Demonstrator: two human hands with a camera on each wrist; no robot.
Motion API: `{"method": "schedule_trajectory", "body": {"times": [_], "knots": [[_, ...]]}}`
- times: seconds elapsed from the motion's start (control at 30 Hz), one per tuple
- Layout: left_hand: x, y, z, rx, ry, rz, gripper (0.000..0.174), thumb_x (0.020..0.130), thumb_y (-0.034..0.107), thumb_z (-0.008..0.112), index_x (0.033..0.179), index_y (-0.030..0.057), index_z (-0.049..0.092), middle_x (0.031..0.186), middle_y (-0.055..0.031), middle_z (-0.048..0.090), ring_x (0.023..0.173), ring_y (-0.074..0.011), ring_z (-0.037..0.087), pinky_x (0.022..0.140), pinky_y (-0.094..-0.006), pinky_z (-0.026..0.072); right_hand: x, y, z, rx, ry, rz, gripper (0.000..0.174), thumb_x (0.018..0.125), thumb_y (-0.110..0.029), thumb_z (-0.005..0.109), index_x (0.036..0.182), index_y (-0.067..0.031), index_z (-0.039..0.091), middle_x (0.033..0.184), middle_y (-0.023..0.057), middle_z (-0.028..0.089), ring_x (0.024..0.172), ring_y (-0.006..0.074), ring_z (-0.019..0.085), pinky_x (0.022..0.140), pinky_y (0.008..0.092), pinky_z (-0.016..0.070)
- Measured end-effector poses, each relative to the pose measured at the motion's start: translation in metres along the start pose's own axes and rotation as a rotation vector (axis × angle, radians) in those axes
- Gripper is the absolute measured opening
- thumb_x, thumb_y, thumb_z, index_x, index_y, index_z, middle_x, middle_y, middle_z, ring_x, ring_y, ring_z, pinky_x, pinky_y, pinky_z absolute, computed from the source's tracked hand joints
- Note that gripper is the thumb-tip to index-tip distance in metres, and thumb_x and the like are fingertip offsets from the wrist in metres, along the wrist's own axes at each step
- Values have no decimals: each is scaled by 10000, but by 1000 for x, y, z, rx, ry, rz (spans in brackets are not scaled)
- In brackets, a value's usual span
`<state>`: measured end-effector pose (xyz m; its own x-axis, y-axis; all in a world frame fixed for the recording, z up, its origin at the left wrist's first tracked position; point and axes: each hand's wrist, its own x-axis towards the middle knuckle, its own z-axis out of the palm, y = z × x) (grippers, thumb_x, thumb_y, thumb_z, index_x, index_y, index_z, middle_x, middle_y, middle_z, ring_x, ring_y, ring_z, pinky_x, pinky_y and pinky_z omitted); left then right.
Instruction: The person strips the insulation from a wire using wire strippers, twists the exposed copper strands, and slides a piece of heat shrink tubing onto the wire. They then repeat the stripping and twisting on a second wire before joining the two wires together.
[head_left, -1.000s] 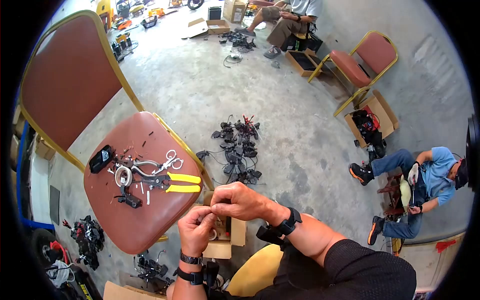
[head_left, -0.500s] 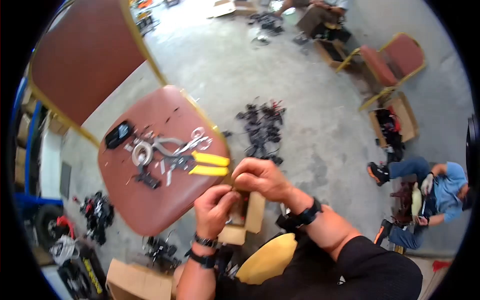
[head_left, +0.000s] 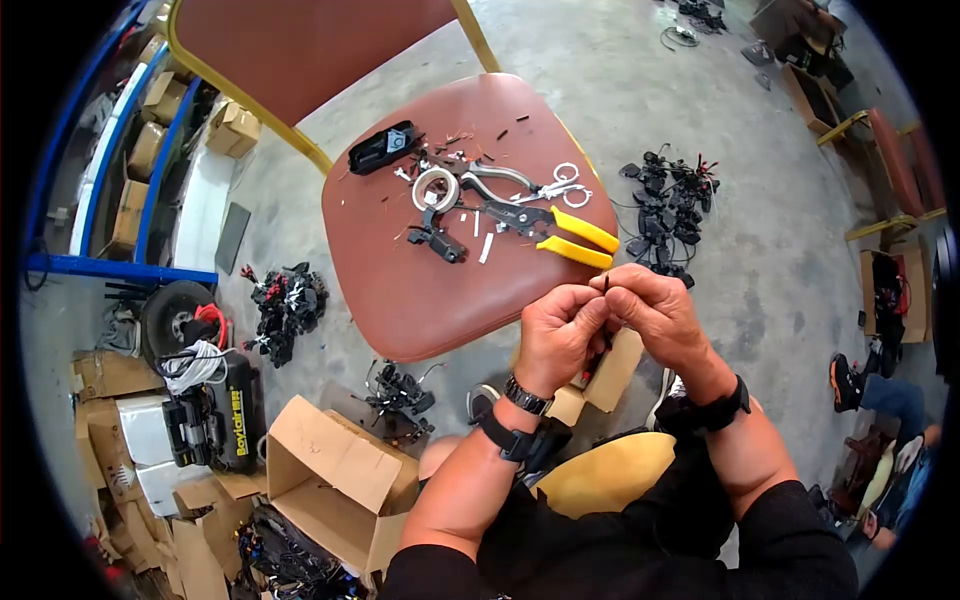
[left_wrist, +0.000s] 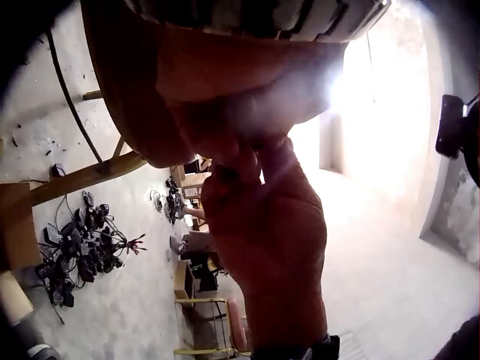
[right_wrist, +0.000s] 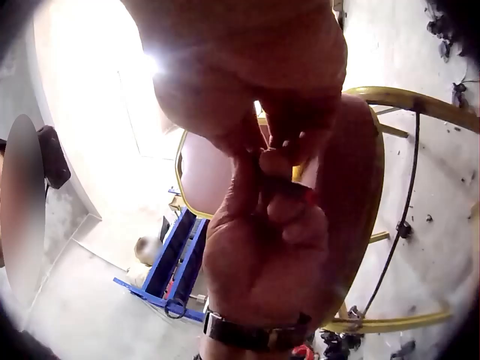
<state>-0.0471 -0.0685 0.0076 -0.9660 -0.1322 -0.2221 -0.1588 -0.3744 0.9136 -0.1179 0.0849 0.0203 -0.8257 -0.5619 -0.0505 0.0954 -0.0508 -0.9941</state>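
Note:
In the head view both hands meet just off the near right edge of the red chair seat (head_left: 430,310). My left hand (head_left: 558,335) and right hand (head_left: 660,315) pinch a small dark piece (head_left: 606,284) between thumbs and fingertips; what it is cannot be told. In the right wrist view a bit of red (right_wrist: 310,196) shows at the left hand's fingers. On the seat lie yellow-handled pliers (head_left: 580,238), grey-handled pliers (head_left: 500,174), white scissors (head_left: 568,185), a tape roll (head_left: 435,189), a black connector part (head_left: 437,243) and a black case (head_left: 383,148).
Piles of black cabled parts (head_left: 665,210) lie on the floor beyond and left of the chair (head_left: 285,310). An open cardboard box (head_left: 335,465) stands at lower left, near a wheel (head_left: 180,322) and blue shelving (head_left: 120,265). A seated person (head_left: 900,470) is at far right.
The head view has swung left, so the chair and hands appear further right and more boxes and shelving show. The hands remain pinched together.

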Motion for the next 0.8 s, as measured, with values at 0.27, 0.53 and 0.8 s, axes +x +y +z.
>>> {"method": "schedule_trajectory", "body": {"times": [0.27, 0.53, 0.8], "knots": [[-5, -2, -10, 221, 152, 167, 159, 984, 173, 674, 943, 20, 660, 774, -52, 701, 613, -81, 620, 523, -214, 476, 8, -1, 12, 109, 51, -128, 114, 987, -98, 645, 969, 11, 672, 942, 6, 664, 782, 46, 578, 718, 208, 487], [20, 38, -98, 610, 993, 623, 176, 957, 179, 698, 1014, 13, 714, 947, -61, 711, 823, -131, 638, 741, -267, 519, 10, 1, 12, 140, -5, 74, 121, 980, -139, 670, 981, -21, 696, 772, -40, 607, 670, 7, 507, 583, 182, 418], [39, 62, -103, 957, 825, 613, 214, 944, 107, 661, 1107, -19, 718, 1214, -143, 689, 1153, -282, 609, 1020, -388, 452, 16, -9, 8, 190, -136, 221, 184, 993, -177, 629, 951, -12, 698, 839, 7, 677, 710, 76, 594, 650, 243, 495]]}}
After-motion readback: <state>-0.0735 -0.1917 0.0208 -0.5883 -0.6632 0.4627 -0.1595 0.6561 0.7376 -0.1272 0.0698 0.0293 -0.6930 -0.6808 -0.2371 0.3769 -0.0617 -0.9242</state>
